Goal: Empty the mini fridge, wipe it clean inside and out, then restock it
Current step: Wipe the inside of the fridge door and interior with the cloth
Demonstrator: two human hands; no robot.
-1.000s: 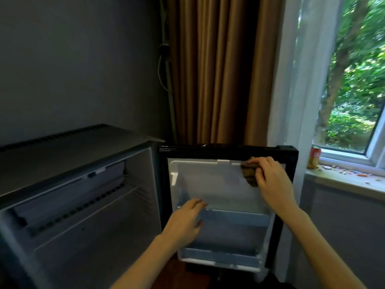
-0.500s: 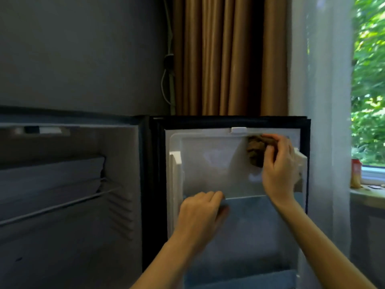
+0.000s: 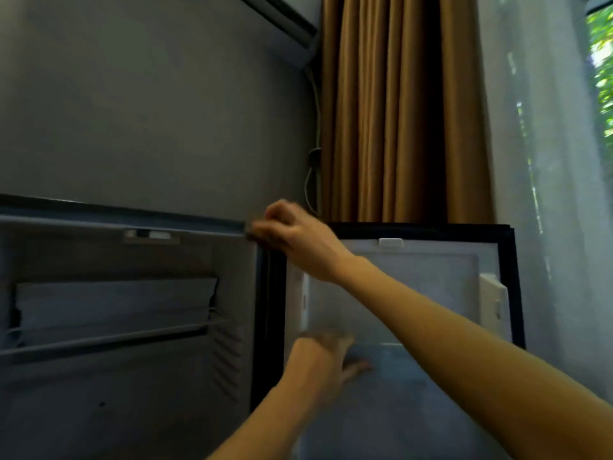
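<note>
Two hands are up at the mini fridge (image 3: 132, 376), which stands open in the lower left of the frame with no food showing inside and its smooth white plastic door (image 3: 431, 287) swung out in the lower middle. The right hand (image 3: 292, 237) is at the fridge's top right corner, fingers curled down on what looks like a small dark cloth (image 3: 251, 234). The long, straight top edge (image 3: 132, 212) runs left from them, so I think the wipe goes that way. The left hand (image 3: 326, 356) is low by the door shelf (image 3: 398, 366) and blurry, so I cannot tell if its fingers are apart or together.
</note>
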